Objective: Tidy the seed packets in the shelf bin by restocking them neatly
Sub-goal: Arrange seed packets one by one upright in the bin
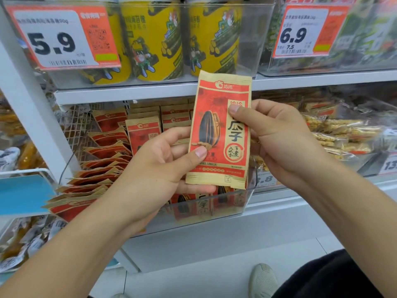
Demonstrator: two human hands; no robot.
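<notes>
A fanned row of sunflower seed packets (92, 181) slumps along the left side of the clear shelf bin (247, 203), tops pointing up and back toward the shelf, while more packets (142, 134) stand upright behind them. In front, the left hand (163, 166) holds the lower part of a single sunflower seed packet (219, 130), thumb pressed on its face near the bottom left and fingers curled behind. The right hand (277, 134) pinches the packet's right edge higher up, thumb on the printed front. The packet stands upright, its long axis vertical, face toward the camera, raised above and just in front of the bin's right half, where a few packets show through the clear front wall. Both grips are clenched on the one packet; the left hand lies nearer the slumped row, so a lowering into the bin would likely lead from that side.
</notes>
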